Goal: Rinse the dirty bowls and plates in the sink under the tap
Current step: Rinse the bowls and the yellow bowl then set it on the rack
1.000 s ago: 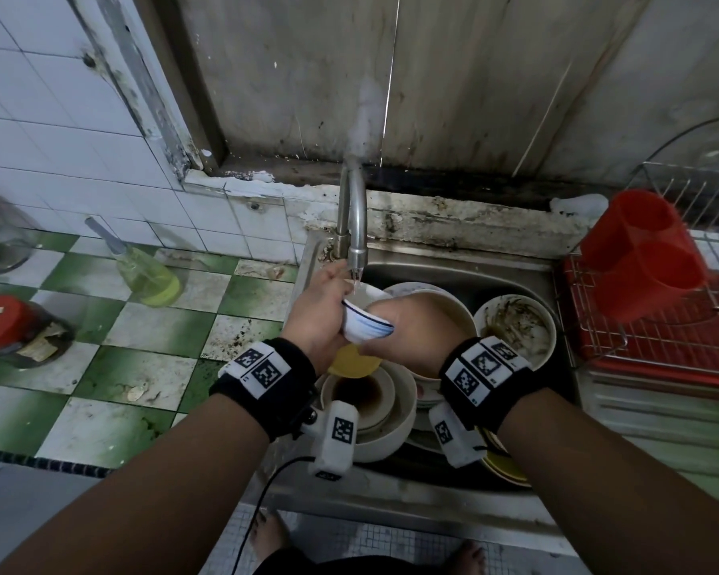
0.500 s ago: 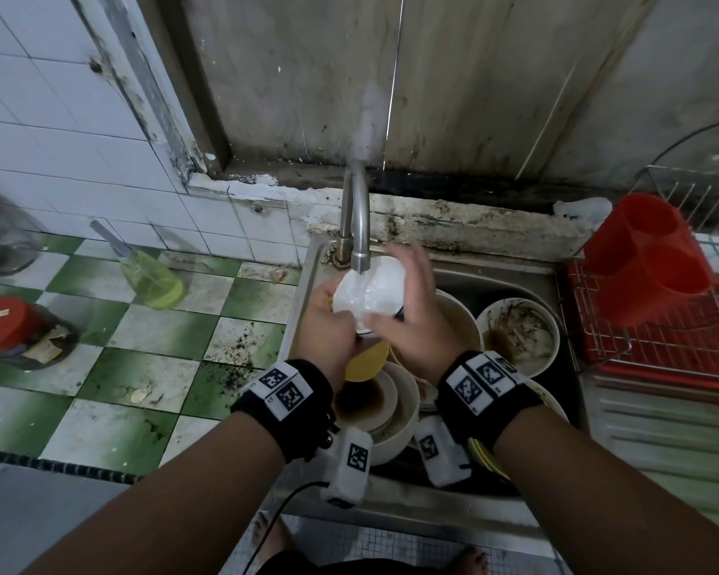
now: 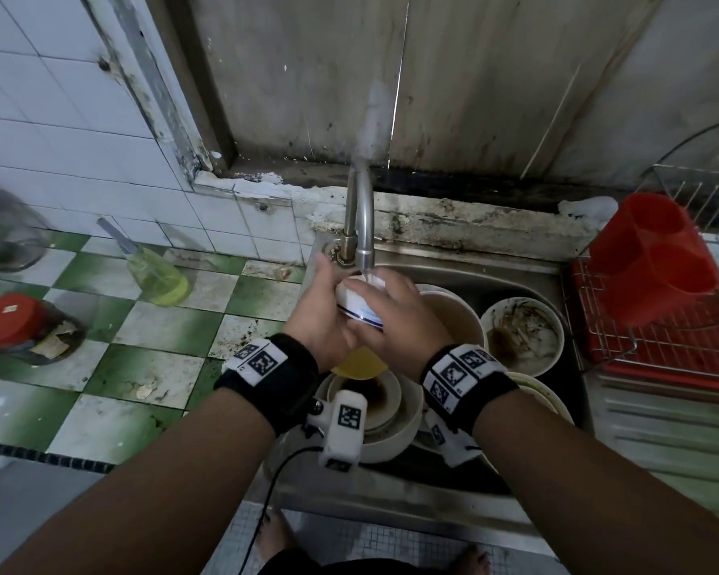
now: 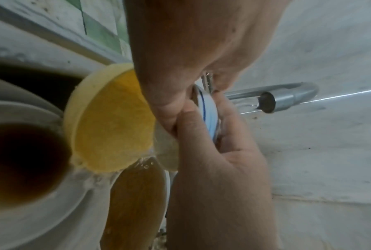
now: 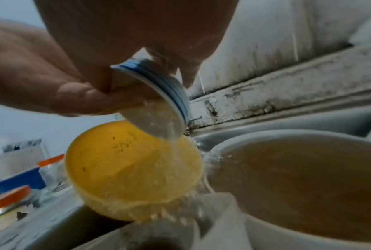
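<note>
Small bowl held under the tap

Both the left hand [image 3: 320, 321] and right hand [image 3: 395, 325] clasp the blue-rimmed bowl [image 3: 360, 302] mouth-down beneath the tap [image 3: 364, 226], water spilling onto the yellow bowl [image 5: 133, 170]; a second ago it sat upright.

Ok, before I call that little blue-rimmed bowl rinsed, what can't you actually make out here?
- Small bowl: inside hidden in head view by both hands; blurred behind pouring water in right wrist view.
- Yellow bowl: mostly covered by the hands in head view.
- Plates under the white bowl stack: covered by the wrists in head view; count unclear.
- Tap handle: not visible in any view.
</note>
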